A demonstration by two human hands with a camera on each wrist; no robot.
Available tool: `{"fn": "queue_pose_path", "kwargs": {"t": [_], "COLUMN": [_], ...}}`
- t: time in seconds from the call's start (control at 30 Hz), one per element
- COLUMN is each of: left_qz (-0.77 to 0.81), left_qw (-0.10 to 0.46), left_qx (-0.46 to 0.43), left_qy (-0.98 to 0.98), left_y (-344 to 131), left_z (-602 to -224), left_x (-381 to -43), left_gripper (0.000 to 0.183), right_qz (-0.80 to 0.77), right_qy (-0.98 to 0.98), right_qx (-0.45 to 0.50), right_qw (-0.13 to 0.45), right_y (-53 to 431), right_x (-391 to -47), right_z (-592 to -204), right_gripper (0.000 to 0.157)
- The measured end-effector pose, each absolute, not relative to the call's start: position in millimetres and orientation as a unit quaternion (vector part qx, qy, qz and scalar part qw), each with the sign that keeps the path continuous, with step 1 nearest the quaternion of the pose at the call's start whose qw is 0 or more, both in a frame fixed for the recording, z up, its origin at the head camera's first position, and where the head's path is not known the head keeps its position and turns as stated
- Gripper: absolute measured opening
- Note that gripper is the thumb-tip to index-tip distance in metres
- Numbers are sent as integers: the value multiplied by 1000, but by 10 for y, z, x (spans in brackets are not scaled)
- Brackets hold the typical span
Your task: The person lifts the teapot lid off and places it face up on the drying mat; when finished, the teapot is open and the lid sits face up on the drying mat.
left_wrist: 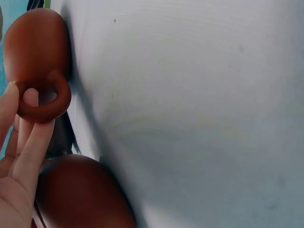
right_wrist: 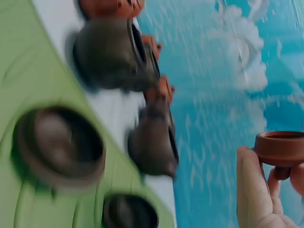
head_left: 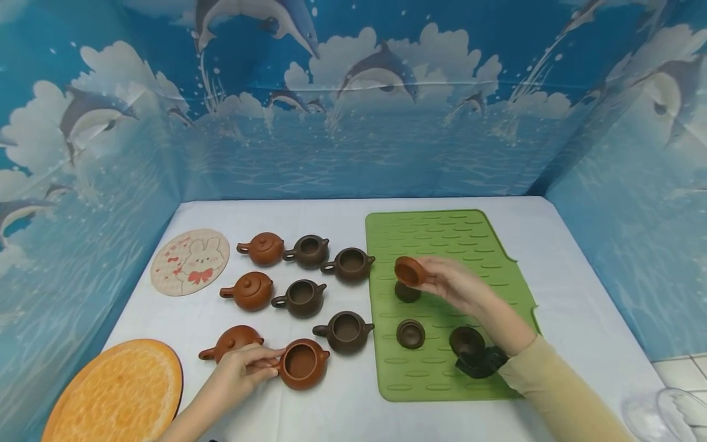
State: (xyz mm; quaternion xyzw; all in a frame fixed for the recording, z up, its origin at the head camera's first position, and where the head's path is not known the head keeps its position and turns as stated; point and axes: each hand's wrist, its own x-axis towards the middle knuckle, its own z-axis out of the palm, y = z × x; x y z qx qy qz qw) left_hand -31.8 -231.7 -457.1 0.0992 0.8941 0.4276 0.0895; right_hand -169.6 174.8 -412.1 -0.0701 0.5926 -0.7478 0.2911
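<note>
My left hand (head_left: 245,371) pinches the loop handle (left_wrist: 45,113) of a lidless reddish-brown teapot (head_left: 303,364), its round mouth facing up, near the table's front. In my right hand (head_left: 454,283), raised over the green mat (head_left: 442,383), I hold a reddish-brown teapot lid (head_left: 409,271). The right wrist view shows this lid (right_wrist: 281,153) hollow side up, knob down between the fingers. Below it on the mat lies a dark brown lid (head_left: 407,293), partly covered. Two more dark lids lie closer: one (head_left: 410,334) to the left, another (head_left: 466,339) beside the black wrist camera.
Three lidded reddish-brown teapots (head_left: 253,291) form a column at left, the nearest partly behind my left hand. Several lidless dark brown teapots (head_left: 346,332) stand between them and the mat. A rabbit-print coaster (head_left: 190,263), an orange round mat (head_left: 118,393) and a clear vessel (head_left: 654,412) lie around.
</note>
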Motion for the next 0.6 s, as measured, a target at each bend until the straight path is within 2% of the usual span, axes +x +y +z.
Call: {"fn": "queue_pose_path", "kwargs": {"t": [0.37,0.6], "left_qz": [434,435], "left_qw": [89,92], "left_qx": [96,96], "left_qy": [891,891], "left_y": [-2307,-2305], "left_z": [-4575,-4567], "left_x": [-298,-301], "left_gripper": [28,28], "right_qz": [-768,-643], "right_qy": [552,705], "right_qx": [-14,0], "right_qw": [325,299], "right_y": [2344,2491], "right_x": [-1809,-1876], "right_z": [-4346,-4470], "right_gripper": [22,69]}}
